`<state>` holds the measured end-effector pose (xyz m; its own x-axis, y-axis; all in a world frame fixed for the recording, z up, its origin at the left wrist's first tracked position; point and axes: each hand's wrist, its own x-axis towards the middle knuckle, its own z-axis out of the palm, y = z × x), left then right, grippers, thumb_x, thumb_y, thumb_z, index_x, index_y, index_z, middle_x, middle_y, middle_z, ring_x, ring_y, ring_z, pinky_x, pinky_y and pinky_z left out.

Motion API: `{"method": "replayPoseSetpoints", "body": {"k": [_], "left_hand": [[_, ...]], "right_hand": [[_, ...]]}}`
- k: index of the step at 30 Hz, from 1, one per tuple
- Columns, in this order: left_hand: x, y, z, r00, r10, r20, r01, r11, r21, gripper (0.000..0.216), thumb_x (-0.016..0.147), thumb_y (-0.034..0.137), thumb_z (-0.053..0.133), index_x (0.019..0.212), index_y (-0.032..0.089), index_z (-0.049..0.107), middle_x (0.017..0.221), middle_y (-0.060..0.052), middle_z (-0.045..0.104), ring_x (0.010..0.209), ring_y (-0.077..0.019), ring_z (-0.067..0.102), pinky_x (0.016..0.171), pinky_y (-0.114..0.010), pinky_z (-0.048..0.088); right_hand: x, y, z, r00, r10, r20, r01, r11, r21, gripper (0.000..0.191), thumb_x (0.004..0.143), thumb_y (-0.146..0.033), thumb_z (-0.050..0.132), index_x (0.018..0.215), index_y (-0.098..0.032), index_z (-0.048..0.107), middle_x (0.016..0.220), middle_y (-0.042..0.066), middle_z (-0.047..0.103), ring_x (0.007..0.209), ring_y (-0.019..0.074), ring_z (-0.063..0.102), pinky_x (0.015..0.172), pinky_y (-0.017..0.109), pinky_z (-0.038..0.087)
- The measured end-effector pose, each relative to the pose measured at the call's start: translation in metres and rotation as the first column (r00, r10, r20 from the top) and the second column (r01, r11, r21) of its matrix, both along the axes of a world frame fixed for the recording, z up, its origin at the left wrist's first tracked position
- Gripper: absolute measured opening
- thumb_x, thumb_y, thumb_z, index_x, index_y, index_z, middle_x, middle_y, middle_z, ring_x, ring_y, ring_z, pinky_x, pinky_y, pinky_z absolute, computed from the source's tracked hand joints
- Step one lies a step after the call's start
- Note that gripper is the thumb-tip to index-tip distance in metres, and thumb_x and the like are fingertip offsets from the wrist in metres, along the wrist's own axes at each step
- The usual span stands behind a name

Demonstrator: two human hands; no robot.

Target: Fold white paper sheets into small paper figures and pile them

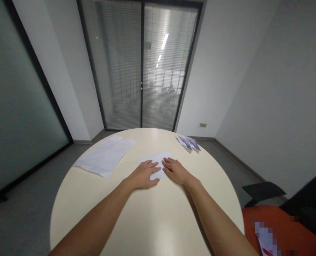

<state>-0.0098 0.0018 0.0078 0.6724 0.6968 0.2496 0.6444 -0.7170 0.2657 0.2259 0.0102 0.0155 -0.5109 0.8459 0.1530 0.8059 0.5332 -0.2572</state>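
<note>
A small sheet of white paper (pixel 156 157) lies flat near the middle of the round table. My left hand (pixel 146 175) rests on its left part with the fingers spread. On the paper's right edge lies my right hand (pixel 176 170), palm down and fingers stretched out. Both hands press on the paper without gripping it. Parts of the sheet are hidden under the fingers, so I cannot tell whether it is folded there.
The pale round table (pixel 152 220) carries a large creased white sheet (pixel 107 154) at the left and folded paper pieces (pixel 188 143) at the far right. An orange chair (pixel 288 227) with a black armrest (pixel 264 192) stands at the right. Glass doors (pixel 142 71) are behind.
</note>
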Motion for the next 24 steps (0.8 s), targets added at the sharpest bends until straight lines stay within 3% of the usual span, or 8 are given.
{"method": "replayPoseSetpoints", "body": {"k": [4,10,17,20,24], "left_hand": [[0.001,0.001,-0.001,0.999,0.007,0.054,-0.008,1.0,0.019,0.047,0.086,0.042,0.064,0.128,0.019,0.067,0.143,-0.01,0.058,0.137,-0.0316,0.048,0.116,-0.046,0.035],[0.001,-0.002,0.01,0.992,0.024,0.121,-0.026,1.0,0.015,0.028,0.086,0.041,0.065,0.102,0.021,0.074,0.118,-0.008,0.073,0.112,-0.0256,0.064,0.103,-0.038,0.048],[-0.006,-0.007,0.028,1.0,-0.01,0.01,0.011,0.999,-0.031,0.028,0.086,0.035,0.061,0.108,0.023,0.074,0.112,-0.004,0.076,0.105,-0.0254,0.068,0.095,-0.035,0.049],[-0.01,-0.009,0.036,1.0,-0.004,-0.004,0.003,0.998,-0.07,0.027,0.087,0.033,0.057,0.108,0.026,0.074,0.109,-0.002,0.077,0.101,-0.0245,0.07,0.09,-0.034,0.05],[-0.012,-0.009,0.037,0.998,0.061,0.031,-0.058,0.995,-0.085,0.027,0.09,0.035,0.055,0.106,0.026,0.075,0.104,-0.003,0.077,0.095,-0.0228,0.07,0.087,-0.031,0.049]], "right_hand": [[0.001,0.0,-0.002,1.0,0.0,-0.002,0.0,0.999,-0.044,0.051,0.1,-0.041,0.045,0.146,-0.022,0.05,0.156,0.015,0.042,0.145,0.0351,0.036,0.113,0.064,0.028],[0.004,0.002,-0.003,0.999,-0.044,0.002,0.044,0.996,-0.078,0.054,0.101,-0.048,0.042,0.148,-0.022,0.048,0.158,0.015,0.038,0.147,0.0357,0.031,0.114,0.067,0.022],[0.009,0.003,-0.006,0.996,-0.085,-0.005,0.084,0.993,-0.085,0.053,0.1,-0.049,0.044,0.147,-0.025,0.05,0.158,0.013,0.039,0.147,0.0359,0.032,0.114,0.067,0.023],[0.009,0.004,-0.005,0.997,-0.071,-0.024,0.07,0.997,-0.043,0.051,0.099,-0.047,0.047,0.144,-0.024,0.055,0.155,0.014,0.043,0.145,0.0347,0.036,0.115,0.062,0.026],[0.007,0.004,-0.003,0.995,0.026,-0.094,-0.025,1.0,0.012,0.045,0.098,-0.041,0.051,0.133,-0.017,0.065,0.141,0.017,0.058,0.138,0.029,0.047,0.115,0.048,0.035]]}}
